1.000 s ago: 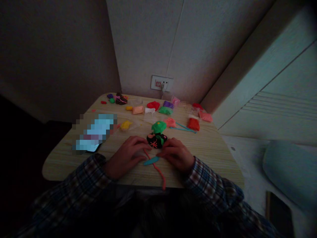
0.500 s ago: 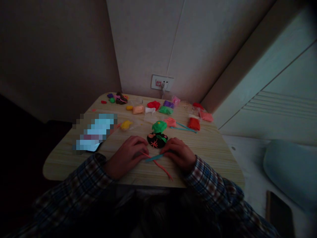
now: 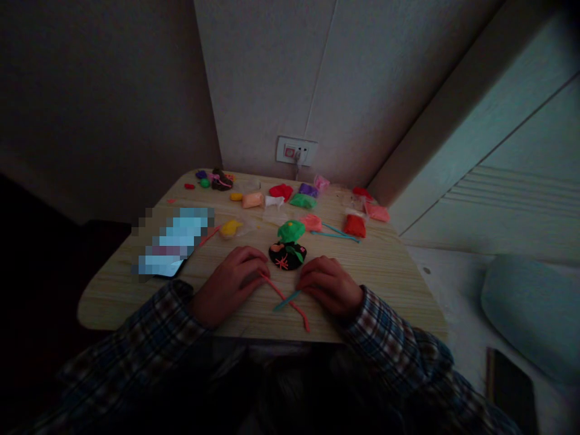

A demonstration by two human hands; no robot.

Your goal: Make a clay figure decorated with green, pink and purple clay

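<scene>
The pink strand (image 3: 298, 309) slants over the near part of the table (image 3: 380, 308), in front of you, its upper end between the fingers of your left hand (image 3: 233, 284). Your right hand (image 3: 331, 287) pinches the blue tool (image 3: 280, 306), which crosses the strand around its middle; whether the two touch, you cannot tell. Just beyond, between your hands, lies the black disc (image 3: 292, 260), with pink lines and a green leaf shape on it. The green lump (image 3: 290, 231) sits against its far edge. Farther back are the pink clay (image 3: 312, 223), two blue sticks (image 3: 342, 236) and the red pack (image 3: 355, 226). To your left lie the yellow clay (image 3: 230, 228) and, nearer you, the phone (image 3: 173, 267), its screen lit and blurred.
</scene>
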